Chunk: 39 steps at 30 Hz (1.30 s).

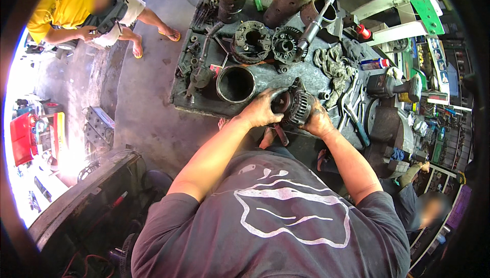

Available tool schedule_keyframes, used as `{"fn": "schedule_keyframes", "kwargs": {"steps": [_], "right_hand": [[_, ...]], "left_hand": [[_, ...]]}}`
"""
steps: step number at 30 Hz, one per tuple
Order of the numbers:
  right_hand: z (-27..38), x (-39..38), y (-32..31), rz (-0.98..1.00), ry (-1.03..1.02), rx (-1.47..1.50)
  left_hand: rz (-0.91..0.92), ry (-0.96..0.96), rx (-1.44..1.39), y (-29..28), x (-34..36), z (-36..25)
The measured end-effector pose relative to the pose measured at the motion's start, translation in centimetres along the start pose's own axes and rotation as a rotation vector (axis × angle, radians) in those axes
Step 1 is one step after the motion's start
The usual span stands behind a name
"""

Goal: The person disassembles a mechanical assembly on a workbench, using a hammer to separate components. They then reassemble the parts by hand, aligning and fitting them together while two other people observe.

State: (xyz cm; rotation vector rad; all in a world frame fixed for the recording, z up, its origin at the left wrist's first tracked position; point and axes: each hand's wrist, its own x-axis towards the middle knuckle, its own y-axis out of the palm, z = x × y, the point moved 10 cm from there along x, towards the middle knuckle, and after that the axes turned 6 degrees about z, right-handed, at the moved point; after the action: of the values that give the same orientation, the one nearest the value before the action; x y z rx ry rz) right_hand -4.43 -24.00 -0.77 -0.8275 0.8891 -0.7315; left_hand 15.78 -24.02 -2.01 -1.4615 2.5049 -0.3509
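Alternator [296,107] at near edge of workbench [286,76], clamped between both hands: left hand [263,109] over pulley end, right hand [317,121] on ribbed housing. Judged mid-disassembly; next move needs firm counter-grip, tool.

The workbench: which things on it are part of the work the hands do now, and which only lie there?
In hand:
- left hand and right hand, both gripping the round ribbed motor housing

Lying about:
- open metal ring
- two dismantled round housings, behind
- crumpled rag
- dark cylinders at the back
- wrenches on the right
- spray can
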Motion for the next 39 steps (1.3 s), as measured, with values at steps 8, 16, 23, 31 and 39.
{"fn": "schedule_keyframes", "kwargs": {"steps": [8, 16, 23, 31, 39], "right_hand": [[1.9, -0.5, -1.3, -0.125, -0.152, -0.031], [2.1, -0.2, -1.4, -0.092, -0.148, 0.043], [1.7, -0.3, -1.3, -0.114, -0.124, 0.040], [1.2, 0.3, -1.1, -0.045, -0.131, 0.041], [1.9, 0.0, -1.4, -0.069, -0.130, 0.030]], "left_hand": [[-0.077, -0.449, -0.178, 1.3, -0.1, 3.3], [-0.148, 0.057, -0.190, -0.6, 0.9, 0.0], [-0.066, -0.066, -0.289, 0.4, 0.8, 0.8], [-0.043, -0.387, -0.243, 1.1, 1.7, 3.2], [-0.085, 0.190, 0.070, -1.0, 0.0, -2.0]]}}
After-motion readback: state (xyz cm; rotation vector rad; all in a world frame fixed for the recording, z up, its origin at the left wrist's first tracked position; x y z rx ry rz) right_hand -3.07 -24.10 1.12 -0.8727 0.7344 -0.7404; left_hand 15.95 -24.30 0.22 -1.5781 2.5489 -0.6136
